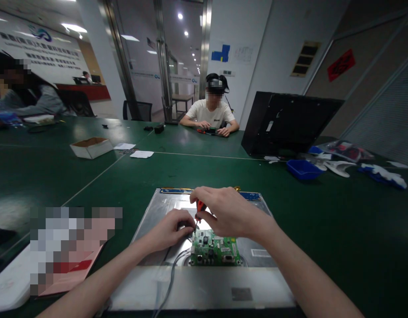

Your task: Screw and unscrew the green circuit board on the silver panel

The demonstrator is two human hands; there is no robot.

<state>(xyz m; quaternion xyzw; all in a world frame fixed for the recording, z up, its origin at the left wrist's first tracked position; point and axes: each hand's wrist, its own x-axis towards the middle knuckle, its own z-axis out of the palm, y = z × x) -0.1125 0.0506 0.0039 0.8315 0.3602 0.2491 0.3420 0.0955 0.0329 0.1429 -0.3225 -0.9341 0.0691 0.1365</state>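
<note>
A green circuit board (215, 249) lies on the silvery back of a flat display panel (147, 225). My right hand (228, 210) is closed around the red-and-black handle of a screwdriver (200, 206), held nearly upright. Its thin shaft points down at the board's upper left corner. My left hand (175, 227) is beside that corner, thumb and fingers drawn together near the screwdriver's tip. What those fingers hold, if anything, is hidden. Grey cables (172, 276) run from the board's left side toward the panel's near edge.
A white open box (91, 148) and papers (141, 154) sit at the far left on the green table (190, 168). To the right are a blue tray (303, 169), gloves (384, 174) and a large black monitor housing (290, 123). Across the table sits a person (210, 110).
</note>
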